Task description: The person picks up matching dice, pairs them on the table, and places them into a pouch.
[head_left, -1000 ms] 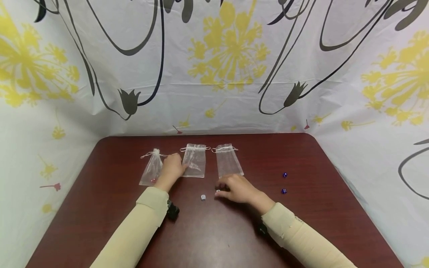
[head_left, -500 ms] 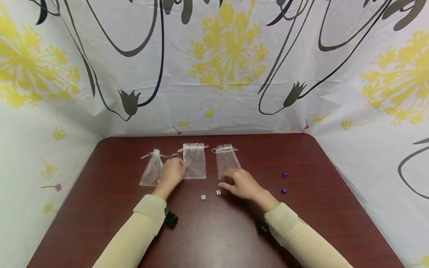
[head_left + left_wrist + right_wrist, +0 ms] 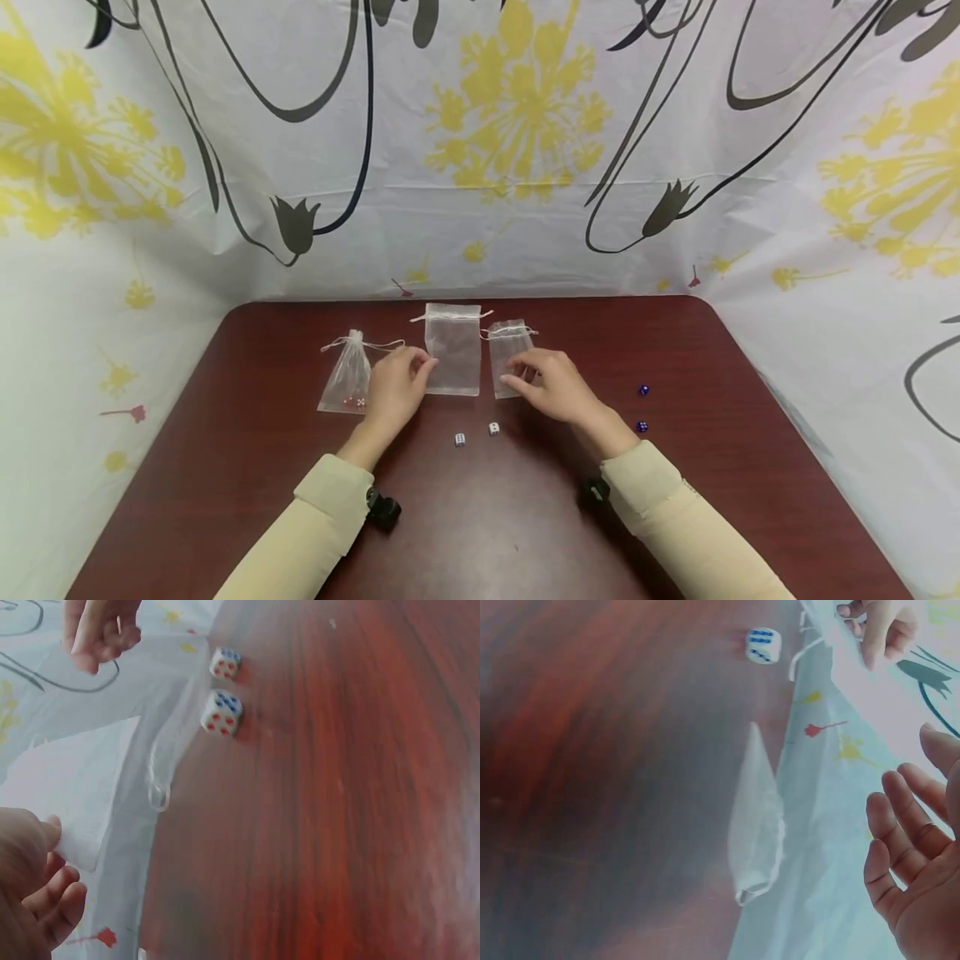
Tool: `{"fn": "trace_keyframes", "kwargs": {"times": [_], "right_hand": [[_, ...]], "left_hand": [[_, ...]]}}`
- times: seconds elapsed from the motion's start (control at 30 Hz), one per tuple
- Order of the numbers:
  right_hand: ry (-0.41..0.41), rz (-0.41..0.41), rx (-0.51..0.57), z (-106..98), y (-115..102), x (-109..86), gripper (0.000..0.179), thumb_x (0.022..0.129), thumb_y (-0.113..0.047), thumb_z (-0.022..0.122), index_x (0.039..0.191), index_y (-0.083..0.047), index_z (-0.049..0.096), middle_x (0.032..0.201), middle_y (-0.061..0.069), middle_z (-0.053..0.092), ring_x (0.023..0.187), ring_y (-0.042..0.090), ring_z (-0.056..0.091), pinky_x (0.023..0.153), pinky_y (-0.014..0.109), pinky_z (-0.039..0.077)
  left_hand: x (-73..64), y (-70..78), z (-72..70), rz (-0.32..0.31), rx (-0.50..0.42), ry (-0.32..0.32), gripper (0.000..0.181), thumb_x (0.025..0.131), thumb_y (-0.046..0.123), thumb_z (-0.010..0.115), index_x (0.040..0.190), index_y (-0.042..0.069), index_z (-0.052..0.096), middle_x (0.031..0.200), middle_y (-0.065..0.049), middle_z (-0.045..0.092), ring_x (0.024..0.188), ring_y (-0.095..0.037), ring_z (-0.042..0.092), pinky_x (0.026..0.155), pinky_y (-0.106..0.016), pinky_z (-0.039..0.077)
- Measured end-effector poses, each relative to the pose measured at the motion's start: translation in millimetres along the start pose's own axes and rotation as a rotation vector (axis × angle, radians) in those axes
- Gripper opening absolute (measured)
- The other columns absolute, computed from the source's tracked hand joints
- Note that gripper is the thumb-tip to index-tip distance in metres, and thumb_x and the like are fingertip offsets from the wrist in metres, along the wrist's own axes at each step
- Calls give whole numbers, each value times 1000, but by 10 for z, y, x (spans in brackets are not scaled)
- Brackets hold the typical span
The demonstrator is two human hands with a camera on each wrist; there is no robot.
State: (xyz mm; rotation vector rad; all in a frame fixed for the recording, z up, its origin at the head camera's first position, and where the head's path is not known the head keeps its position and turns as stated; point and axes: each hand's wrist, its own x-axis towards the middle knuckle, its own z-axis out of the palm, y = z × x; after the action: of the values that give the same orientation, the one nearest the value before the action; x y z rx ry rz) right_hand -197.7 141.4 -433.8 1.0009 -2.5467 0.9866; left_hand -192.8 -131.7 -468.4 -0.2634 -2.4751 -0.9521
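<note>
My left hand point(image 3: 399, 379) pinches the lower left edge of the middle sheer drawstring bag point(image 3: 454, 350); the left wrist view shows the bag point(image 3: 75, 780) raised off the table between thumb and finger. My right hand point(image 3: 553, 385), fingers loosely bent and holding nothing, hovers over the lower part of the right drawstring bag point(image 3: 498, 360). That flat bag point(image 3: 757, 817) lies below the hand in the right wrist view. Two white dice, a left one point(image 3: 460, 439) and a right one point(image 3: 493, 428), sit on the table in front of the bags.
At the left, a drawstring bag point(image 3: 347, 375) gathered at its neck contains red dice point(image 3: 361, 402). Two blue dice, one farther point(image 3: 643, 389) and one nearer point(image 3: 642, 426), are on the right of the dark red table point(image 3: 480, 533). A patterned white cloth point(image 3: 360, 267) hangs behind.
My right hand has left the right white die and moved away toward the right bag. The left hand now has the middle bag lifted, shifted slightly up and right.
</note>
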Motion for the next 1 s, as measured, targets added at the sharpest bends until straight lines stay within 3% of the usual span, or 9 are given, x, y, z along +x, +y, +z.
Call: {"fn": "trace_keyframes", "kwargs": {"times": [0.1,0.3,0.47,0.67,0.8,0.9,1.0], "right_hand": [[17,-2,10,-60,-29,59,16,90,-15,78,98,-2,75,81,-1,66,71,10,62,61,40,56],[115,-38,43,-175,-81,188,13,89,-13,79,96,-3,75,79,-2,66,66,9,58,54,38,51],[167,-28,88,-230,-167,265,12,88,-13,80,95,-5,76,78,-4,66,63,8,55,53,34,49],[238,15,169,-248,-283,332,10,88,-10,79,95,-4,76,89,4,73,65,10,60,56,25,51],[283,0,214,-252,-345,361,4,88,-5,79,89,-4,75,89,6,74,67,13,63,56,21,51],[295,-23,229,-256,-382,362,5,87,-2,79,86,-4,75,87,5,73,68,14,62,56,20,50],[305,-46,217,-267,-416,354,7,85,2,79,85,-3,75,83,5,72,68,13,62,58,18,51]], "left_hand": [[7,89,-33,51,-34,50,14,92,21,77,88,8,72,70,0,58,61,-16,54,61,-36,46],[25,224,-81,154,-91,159,13,90,17,79,87,7,71,72,-3,65,61,-16,60,59,-34,50],[12,310,-124,225,-93,211,13,89,16,79,86,7,71,74,-2,66,61,-15,62,57,-31,51],[-7,398,-183,309,-83,239,12,89,15,80,87,7,71,77,-3,68,61,-18,59,55,-32,50],[-25,432,-215,349,-78,232,11,89,14,79,87,7,71,80,-3,69,62,-20,61,56,-32,50],[-42,437,-229,368,-82,225,13,88,16,81,88,6,72,82,-4,71,70,-20,66,62,-34,54],[-45,439,-254,354,-172,228,20,85,17,83,92,3,71,89,-8,72,82,-23,69,74,-37,57]]}}
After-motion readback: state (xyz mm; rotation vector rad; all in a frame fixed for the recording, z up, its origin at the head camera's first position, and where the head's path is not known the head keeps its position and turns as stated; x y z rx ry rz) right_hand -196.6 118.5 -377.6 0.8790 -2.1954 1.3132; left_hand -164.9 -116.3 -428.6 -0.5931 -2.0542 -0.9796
